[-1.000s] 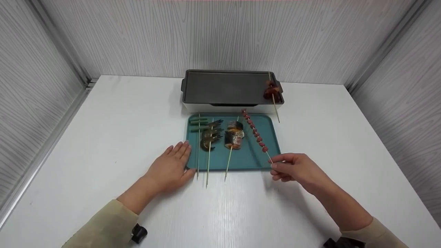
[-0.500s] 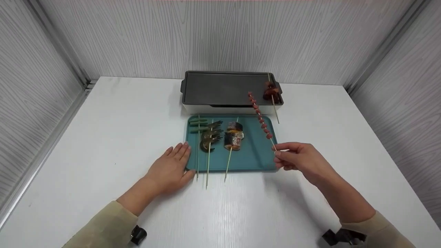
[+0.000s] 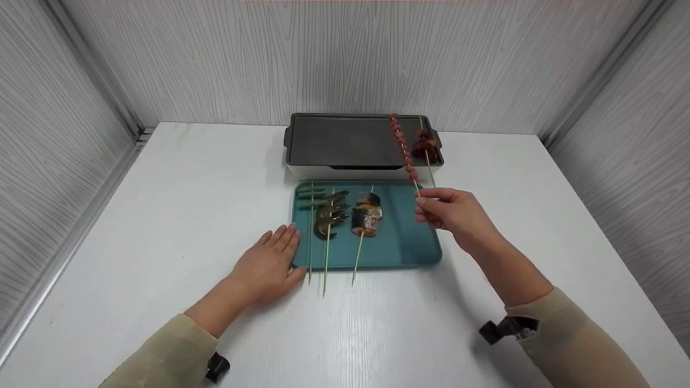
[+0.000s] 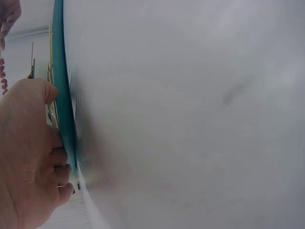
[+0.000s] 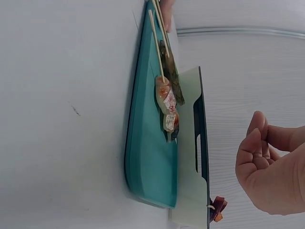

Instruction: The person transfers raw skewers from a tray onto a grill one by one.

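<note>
Between thumb and fingers my right hand pinches the bare stick end of a skewer of small red pieces. The skewer is raised over the tray's back edge, and its far part overlaps the black griddle plate in the head view. Flat fingers of my left hand rest at the left edge of the teal tray. On the tray lie a fish skewer, a shrimp skewer and a skewer of green pieces. The right wrist view shows my right hand with the skewer hidden.
A skewer of dark red chunks lies across the griddle's right end, its stick overhanging the front. The griddle's white base stands right behind the tray. Several stick ends poke past the tray's front edge over the white table.
My right hand has carried the red skewer up and forward, from above the tray's right side to the griddle's front. My left hand has stayed at the tray's left edge.
</note>
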A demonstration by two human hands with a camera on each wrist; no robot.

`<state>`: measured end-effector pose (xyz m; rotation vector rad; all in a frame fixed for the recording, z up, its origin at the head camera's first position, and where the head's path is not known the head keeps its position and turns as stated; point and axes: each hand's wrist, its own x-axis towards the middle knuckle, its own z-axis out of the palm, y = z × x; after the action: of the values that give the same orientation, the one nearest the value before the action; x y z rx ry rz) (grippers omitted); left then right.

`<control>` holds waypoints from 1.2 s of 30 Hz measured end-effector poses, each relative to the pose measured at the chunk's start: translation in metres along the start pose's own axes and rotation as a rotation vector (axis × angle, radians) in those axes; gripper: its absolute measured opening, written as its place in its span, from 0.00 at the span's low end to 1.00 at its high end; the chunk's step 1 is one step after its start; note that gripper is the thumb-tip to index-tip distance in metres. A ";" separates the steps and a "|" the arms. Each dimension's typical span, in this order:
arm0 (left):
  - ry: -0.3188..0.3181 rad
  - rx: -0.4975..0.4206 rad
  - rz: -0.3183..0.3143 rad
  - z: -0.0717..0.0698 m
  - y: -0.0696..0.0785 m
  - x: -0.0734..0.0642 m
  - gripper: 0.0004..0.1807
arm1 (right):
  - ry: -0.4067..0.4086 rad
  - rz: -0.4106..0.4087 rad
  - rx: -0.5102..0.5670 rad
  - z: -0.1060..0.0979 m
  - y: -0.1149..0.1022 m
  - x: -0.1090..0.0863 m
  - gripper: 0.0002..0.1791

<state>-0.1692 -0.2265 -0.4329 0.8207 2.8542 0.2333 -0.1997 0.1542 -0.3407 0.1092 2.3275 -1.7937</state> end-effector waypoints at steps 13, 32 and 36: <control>0.012 -0.025 0.002 0.002 0.000 -0.001 0.43 | 0.058 0.034 0.020 0.009 -0.014 0.046 0.23; 0.017 -0.015 0.001 0.006 0.000 -0.001 0.44 | 0.101 0.071 0.043 0.021 -0.007 0.080 0.23; 0.027 -0.023 0.002 0.006 -0.001 -0.001 0.43 | 0.098 0.071 0.042 0.021 -0.009 0.083 0.24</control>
<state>-0.1677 -0.2270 -0.4384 0.8230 2.8704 0.2788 -0.2804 0.1263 -0.3543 0.2893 2.3202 -1.8419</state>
